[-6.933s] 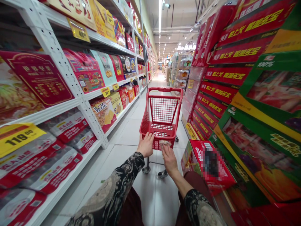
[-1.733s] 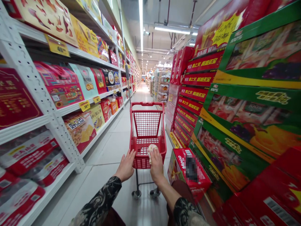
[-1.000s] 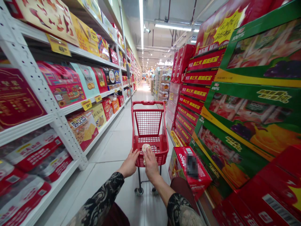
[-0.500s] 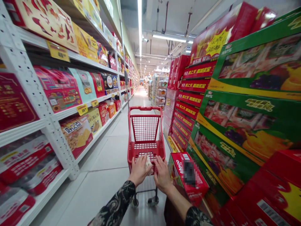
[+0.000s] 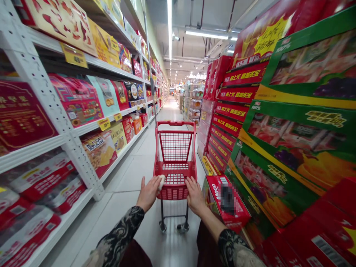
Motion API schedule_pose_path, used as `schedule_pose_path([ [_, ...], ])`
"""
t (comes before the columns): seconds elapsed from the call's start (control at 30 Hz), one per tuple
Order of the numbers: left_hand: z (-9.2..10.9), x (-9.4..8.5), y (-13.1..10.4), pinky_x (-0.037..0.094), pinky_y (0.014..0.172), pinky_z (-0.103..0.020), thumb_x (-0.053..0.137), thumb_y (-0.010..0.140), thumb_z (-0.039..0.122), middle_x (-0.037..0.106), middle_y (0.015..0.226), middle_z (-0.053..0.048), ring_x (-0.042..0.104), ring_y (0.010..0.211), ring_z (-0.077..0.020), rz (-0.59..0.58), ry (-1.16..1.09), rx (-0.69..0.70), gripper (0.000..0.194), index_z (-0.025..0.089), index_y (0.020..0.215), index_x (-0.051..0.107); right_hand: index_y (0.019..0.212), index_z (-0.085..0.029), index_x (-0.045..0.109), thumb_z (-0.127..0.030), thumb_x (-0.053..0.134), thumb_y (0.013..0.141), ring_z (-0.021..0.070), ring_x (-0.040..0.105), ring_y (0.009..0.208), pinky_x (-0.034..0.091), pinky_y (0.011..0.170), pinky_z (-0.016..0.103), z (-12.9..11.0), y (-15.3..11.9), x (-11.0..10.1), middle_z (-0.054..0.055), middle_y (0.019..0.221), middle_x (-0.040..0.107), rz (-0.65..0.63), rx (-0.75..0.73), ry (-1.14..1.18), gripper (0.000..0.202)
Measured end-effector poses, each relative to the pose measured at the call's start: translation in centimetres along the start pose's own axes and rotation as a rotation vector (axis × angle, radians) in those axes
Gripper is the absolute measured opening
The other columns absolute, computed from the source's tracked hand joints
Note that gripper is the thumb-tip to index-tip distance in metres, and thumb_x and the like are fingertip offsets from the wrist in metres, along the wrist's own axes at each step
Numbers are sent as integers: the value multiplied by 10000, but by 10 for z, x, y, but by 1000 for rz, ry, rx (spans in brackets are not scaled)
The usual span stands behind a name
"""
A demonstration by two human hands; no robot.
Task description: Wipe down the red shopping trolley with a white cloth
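Note:
A red shopping cart (image 5: 175, 167) with a grid basket stands in front of me in the aisle. My left hand (image 5: 150, 193) is at the near left corner of the basket, its fingers closed on a small crumpled white thing (image 5: 161, 181) that looks like tissue or cloth. At the near right corner, my right hand (image 5: 195, 195) has its fingers curled over the rim of the cart. No goods show inside the basket.
White shelves (image 5: 83, 129) with boxed goods run along the left. Stacked green gift boxes (image 5: 294, 137) and red cartons (image 5: 225, 126) line the right. A red box (image 5: 241, 213) sits low beside the cart. Pale floor tiles (image 5: 119, 211) lead ahead.
My hands were close together at the basket's near edge and have moved apart. My left hand has gone left with the white thing; my right hand has shifted slightly right.

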State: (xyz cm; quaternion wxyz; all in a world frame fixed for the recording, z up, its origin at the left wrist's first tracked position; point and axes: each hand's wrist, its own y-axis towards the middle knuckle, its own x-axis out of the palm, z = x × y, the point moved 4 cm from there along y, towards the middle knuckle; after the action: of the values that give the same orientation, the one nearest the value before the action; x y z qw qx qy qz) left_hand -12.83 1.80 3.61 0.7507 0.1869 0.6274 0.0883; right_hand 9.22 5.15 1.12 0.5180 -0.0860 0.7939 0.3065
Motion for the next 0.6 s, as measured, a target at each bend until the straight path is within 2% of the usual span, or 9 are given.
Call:
schedule_pose_path([
  [0.1,29,9,7,114,1059,-584,374,762,90,499,1298,-98,458,1193,-221,-7,-48,-58,490,213,1228,464,1336,-78,363,-5,374,637,230,174,1342,290,1032,461,-4,4,4,115,1413,326,13,-9,43,703],
  [0.2,61,18,15,117,1067,-575,378,759,83,501,1296,-98,457,1197,-210,-37,-108,-24,484,210,1216,476,1350,-89,337,-5,370,639,223,186,1339,274,1035,467,-10,7,6,107,1420,313,-15,-12,20,717],
  [0.27,68,19,16,109,1064,-584,378,762,78,485,1310,-96,448,1206,-208,-47,-132,19,480,216,1210,481,1355,-118,332,-7,368,653,219,200,1335,233,1044,488,-12,8,6,95,1424,310,-41,-18,-23,712],
  [0.33,58,16,15,97,1060,-598,378,766,76,484,1314,-82,449,1204,-210,-35,-140,21,471,231,1196,493,1355,-137,337,-9,366,682,216,205,1334,195,1053,495,-13,8,5,88,1425,308,-59,-31,-61,686],
  [0.4,38,8,14,129,1061,-587,372,765,74,498,1303,-67,461,1191,-207,10,-170,-49,463,236,1177,506,1352,-140,344,-9,363,705,216,206,1334,181,1058,487,-13,7,4,83,1425,309,-65,-40,-77,660],
  [0.5,15,-4,18,310,1044,-426,357,767,90,533,1267,-53,487,1157,-163,114,-337,-187,449,207,1175,505,1348,-139,351,-7,373,711,221,194,1337,183,1059,480,-12,6,4,83,1422,316,-51,-44,-72,651],
  [0.57,11,-7,22,399,979,-313,355,771,107,558,1230,-48,511,1121,-134,171,-450,-266,453,183,1200,481,1339,-136,368,-1,379,704,222,190,1338,196,1056,475,-11,6,4,90,1418,323,-30,-41,-65,649],
  [0.6,10,-7,24,411,965,-295,356,770,107,560,1225,-50,513,1116,-130,185,-471,-296,459,174,1210,472,1333,-136,378,2,379,704,221,195,1336,203,1053,472,-11,6,4,93,1415,330,-24,-43,-62,644],
])
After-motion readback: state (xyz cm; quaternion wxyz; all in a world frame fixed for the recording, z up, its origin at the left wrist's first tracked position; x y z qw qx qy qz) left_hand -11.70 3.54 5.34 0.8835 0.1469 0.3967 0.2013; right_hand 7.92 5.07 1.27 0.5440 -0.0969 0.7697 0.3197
